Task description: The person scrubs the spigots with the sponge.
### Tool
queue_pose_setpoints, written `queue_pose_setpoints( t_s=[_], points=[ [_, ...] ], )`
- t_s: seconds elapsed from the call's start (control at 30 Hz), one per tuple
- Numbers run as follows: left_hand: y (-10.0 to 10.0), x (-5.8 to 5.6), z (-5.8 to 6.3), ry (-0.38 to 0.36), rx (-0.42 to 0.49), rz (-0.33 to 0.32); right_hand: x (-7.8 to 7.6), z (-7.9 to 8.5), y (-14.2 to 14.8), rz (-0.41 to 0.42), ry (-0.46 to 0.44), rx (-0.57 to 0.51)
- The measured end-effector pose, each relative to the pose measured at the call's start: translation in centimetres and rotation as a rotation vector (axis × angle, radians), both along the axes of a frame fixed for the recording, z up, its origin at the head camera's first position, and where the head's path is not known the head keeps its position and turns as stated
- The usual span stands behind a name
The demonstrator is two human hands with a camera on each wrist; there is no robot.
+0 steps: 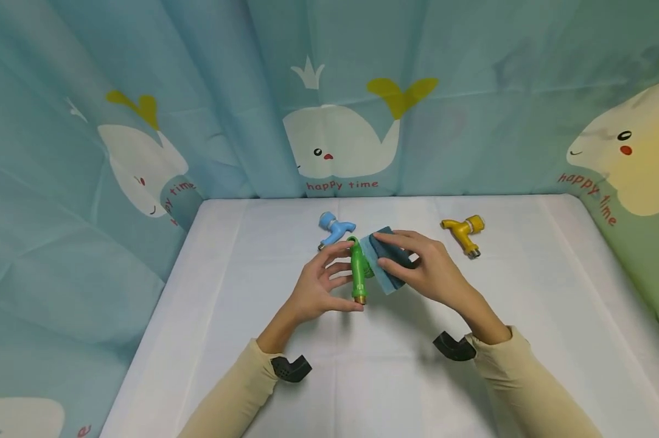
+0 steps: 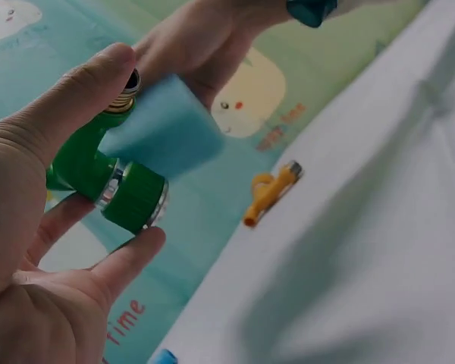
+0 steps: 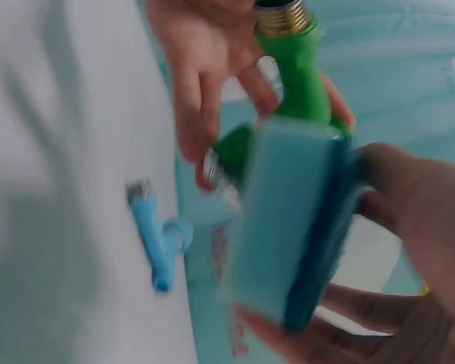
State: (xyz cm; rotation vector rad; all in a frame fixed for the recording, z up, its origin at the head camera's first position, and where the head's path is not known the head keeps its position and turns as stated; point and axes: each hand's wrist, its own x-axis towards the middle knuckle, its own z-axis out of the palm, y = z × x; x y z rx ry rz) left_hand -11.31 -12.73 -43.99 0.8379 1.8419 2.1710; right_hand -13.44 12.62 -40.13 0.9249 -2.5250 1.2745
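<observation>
A green faucet [image 1: 358,271] with a brass threaded end is held up above the table by my left hand [image 1: 324,285]. Thumb and fingers pinch it between its two ends; in the left wrist view the thumb lies by the threads of the green faucet [image 2: 83,163]. My right hand [image 1: 430,264] grips a blue two-tone sponge [image 1: 386,258] between thumb and fingers. The light-blue face of the sponge [image 3: 277,216] is right beside the faucet in the right wrist view; whether they touch is hard to tell.
A light-blue faucet [image 1: 336,229] lies on the white-covered table [image 1: 252,316] behind my left hand. Farther right lies a yellow faucet [image 1: 464,233]. A blue curtain [image 1: 225,91] with whale prints stands around the table's back and sides.
</observation>
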Motion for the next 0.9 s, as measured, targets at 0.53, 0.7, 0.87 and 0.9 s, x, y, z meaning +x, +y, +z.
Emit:
queue_pose_setpoints(
  t_s=[0.53, 0.7, 0.87, 0.9],
  points=[
    [-0.1, -0.1, -0.7, -0.064, 0.136, 0.013, 1.5, -0.2, -0.9, 0.063, 0.081, -0.042],
    [-0.2, 0.0, -0.4, -0.079, 0.137, 0.039, 1.3, -0.1, -0.5, 0.003, 0.154, 0.037],
    [-0.4, -0.3, -0.2, 0.011, -0.018, 0.093, 1.5, 0.2, -0.4, 0.145, 0.124, 0.039],
    [-0.4, -0.4, -0.2, 0.019, -0.042, 0.099, 1.5, 0.2, -0.5, 0.159, 0.135, 0.061]
  ],
)
